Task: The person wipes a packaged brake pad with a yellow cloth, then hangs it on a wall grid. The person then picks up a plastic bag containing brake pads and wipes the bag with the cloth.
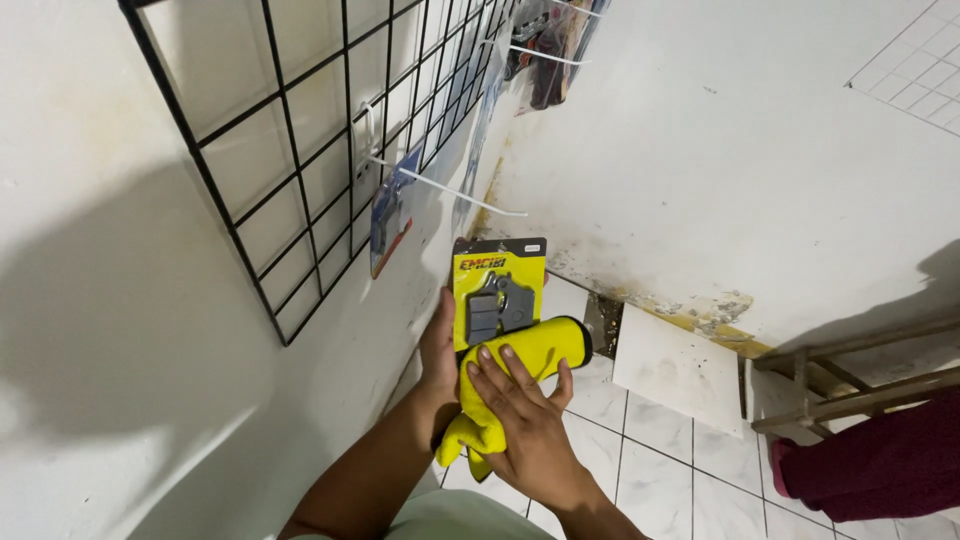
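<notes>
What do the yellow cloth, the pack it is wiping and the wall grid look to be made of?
Yellow cloth: soft, fuzzy fabric, probably microfibre; it folds limply under the right hand. Pack, held by the left hand: yellow-and-black printed card, seemingly with a clear plastic blister over grey parts. Wall grid: thin black wire, likely coated metal, with white hooks.
</notes>
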